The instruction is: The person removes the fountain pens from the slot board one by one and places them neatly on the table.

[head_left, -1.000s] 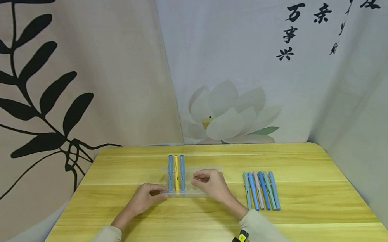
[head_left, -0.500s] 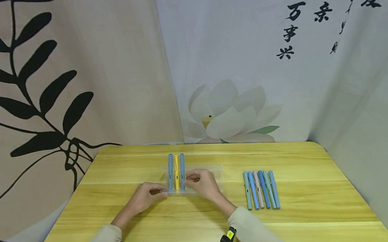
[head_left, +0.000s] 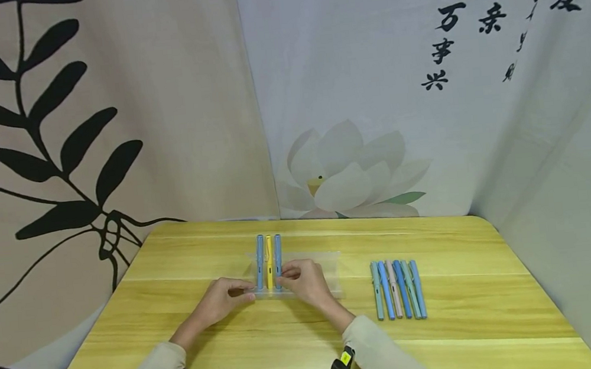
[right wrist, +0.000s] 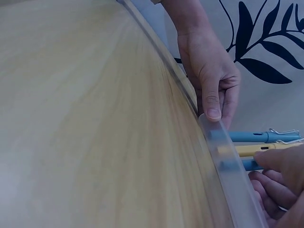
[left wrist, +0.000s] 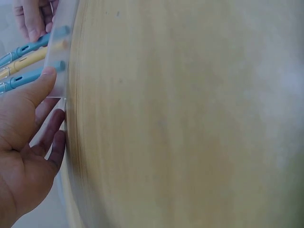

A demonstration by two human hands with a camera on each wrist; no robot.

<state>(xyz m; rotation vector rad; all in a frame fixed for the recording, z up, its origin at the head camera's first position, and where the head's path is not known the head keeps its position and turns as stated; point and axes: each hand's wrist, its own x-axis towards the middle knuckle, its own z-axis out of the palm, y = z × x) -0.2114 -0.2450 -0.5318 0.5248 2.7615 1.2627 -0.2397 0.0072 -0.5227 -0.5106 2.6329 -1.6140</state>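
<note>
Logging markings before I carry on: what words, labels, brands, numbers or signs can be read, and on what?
"睦万事兴": curtain, left column, reading down.
"远亲": curtain, next column; a mark above is cut off.
"友": curtain, rightmost column; the character above is cut off.
Curtain, column in the fold: unreadable.
Pens and holder: no readable text.
Yellow tags on the wrists: too small to read.

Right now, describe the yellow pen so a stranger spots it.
On the wooden table, find the clear holder gripped by the left hand. Three pens lie side by side there. The yellow pen is in the middle, the only yellow one, with a blue pen on either side.
</note>
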